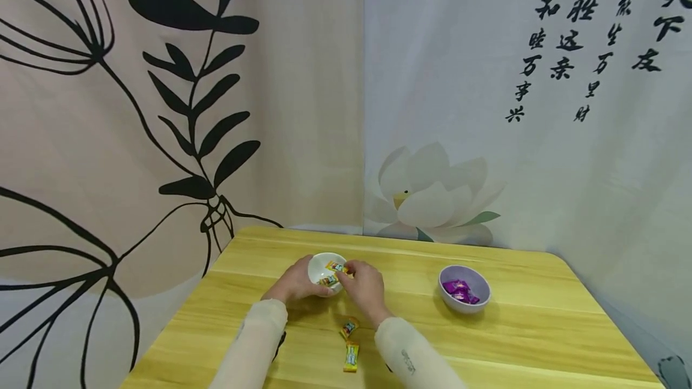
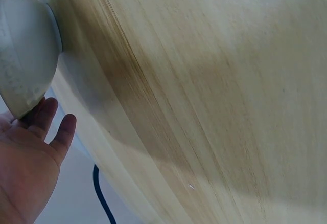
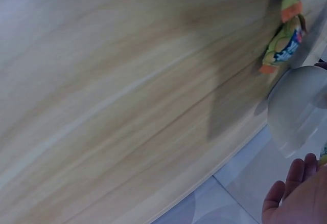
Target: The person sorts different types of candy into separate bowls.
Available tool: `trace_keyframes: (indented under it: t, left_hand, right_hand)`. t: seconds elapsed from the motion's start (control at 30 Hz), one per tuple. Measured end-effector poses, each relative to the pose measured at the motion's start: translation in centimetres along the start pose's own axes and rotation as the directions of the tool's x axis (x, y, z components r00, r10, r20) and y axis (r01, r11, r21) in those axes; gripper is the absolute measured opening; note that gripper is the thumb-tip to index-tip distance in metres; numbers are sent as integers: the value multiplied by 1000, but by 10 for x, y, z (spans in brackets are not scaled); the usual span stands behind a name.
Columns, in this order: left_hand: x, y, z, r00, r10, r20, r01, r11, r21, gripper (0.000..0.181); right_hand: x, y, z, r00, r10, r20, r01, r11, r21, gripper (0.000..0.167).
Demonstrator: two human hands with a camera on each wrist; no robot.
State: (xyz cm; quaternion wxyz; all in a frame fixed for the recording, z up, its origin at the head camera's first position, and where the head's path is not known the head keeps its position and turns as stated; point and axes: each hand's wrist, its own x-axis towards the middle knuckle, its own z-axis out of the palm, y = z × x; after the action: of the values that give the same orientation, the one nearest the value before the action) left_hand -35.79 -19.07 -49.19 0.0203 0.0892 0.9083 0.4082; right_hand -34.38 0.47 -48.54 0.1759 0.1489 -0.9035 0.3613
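Note:
My left hand point(image 1: 294, 281) holds a small white bowl point(image 1: 318, 264) at its left side, thumb along the near edge. In the left wrist view its fingers lie at the rim of the bowl point(image 2: 30, 45). Over the bowl's right side, my right hand point(image 1: 369, 290) pinches a yellow wrapped candy point(image 1: 335, 266) between thumb and fingers. Another yellow-wrapped candy point(image 1: 327, 281) lies inside the bowl. Two more yellow candies, one tilted point(image 1: 349, 328) and one lengthwise point(image 1: 351, 357), lie on the table between my forearms.
To the right on the wooden table point(image 1: 519, 341) stands a light purple bowl point(image 1: 466, 306) with several purple-wrapped candies point(image 1: 459, 291). Behind the table's far edge hangs a printed curtain point(image 1: 313, 107). A dark cable point(image 2: 102, 196) shows beyond the table edge in the left wrist view.

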Motion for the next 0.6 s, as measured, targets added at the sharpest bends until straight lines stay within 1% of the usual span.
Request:
trace_keyframes:
  t: [0.1, 0.23, 0.37, 0.47, 0.6]
  left_hand:
    - [0, -2, 0, 1000, 9, 1, -9, 1000, 2, 87]
    - [-1, -1, 0, 1000, 3, -4, -3, 1000, 4, 82]
    - [-3, 2, 1, 1000, 3, 1, -3, 1000, -1, 79]
    - [-4, 3, 1, 1000, 6, 4, -6, 1000, -5, 81]
    - [-4, 2, -1, 1000, 15, 7, -15, 1000, -2, 83]
  right_hand:
    - [1, -4, 1, 1000, -9, -5, 9, 1000, -4, 28]
    - [3, -9, 4, 999, -36, -20, 36, 999, -11, 27]
    - [5, -12, 6, 999, -32, -24, 32, 999, -15, 25]
    - [8, -15, 8, 1000, -12, -6, 12, 1000, -16, 26]
    - [11, -17, 7, 999, 10, 48, -10, 1000, -2, 35]
